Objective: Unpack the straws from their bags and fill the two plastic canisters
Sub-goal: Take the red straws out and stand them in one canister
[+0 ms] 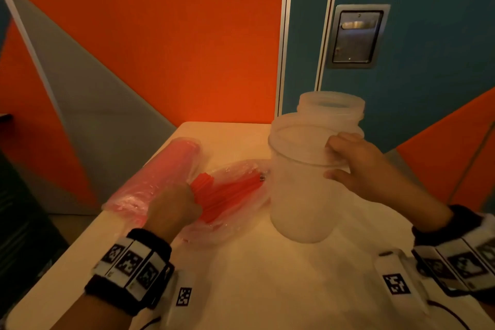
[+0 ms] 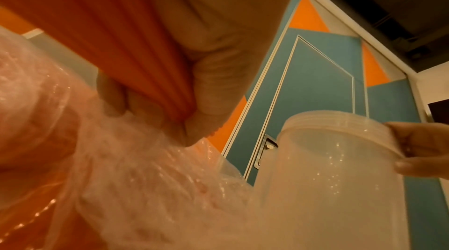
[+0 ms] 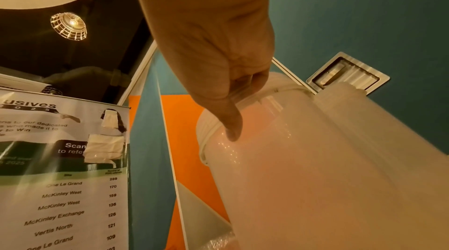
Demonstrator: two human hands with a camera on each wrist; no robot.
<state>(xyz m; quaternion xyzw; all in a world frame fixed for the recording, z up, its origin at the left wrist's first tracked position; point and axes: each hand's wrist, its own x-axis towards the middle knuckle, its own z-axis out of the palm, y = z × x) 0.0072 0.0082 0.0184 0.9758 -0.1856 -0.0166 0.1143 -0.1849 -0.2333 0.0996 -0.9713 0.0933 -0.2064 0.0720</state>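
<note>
A bunch of red straws (image 1: 225,193) lies in an opened clear bag (image 1: 241,211) on the white table. My left hand (image 1: 174,209) grips the bunch near its end; the left wrist view shows fingers (image 2: 206,100) curled round the straws (image 2: 109,33). A sealed bag of pink straws (image 1: 160,177) lies to the left. My right hand (image 1: 359,166) pinches the rim of the near frosted canister (image 1: 300,185), thumb outside and fingers inside, as the right wrist view shows (image 3: 233,100). The canister (image 2: 328,177) looks empty and slightly tilted. A second canister (image 1: 332,107) stands just behind it.
The table (image 1: 267,289) ends at a left edge close to the sealed bag. An orange and grey wall panel stands behind, and a blue door with a recessed metal handle (image 1: 356,36) at the back right. A printed poster (image 3: 60,177) hangs nearby.
</note>
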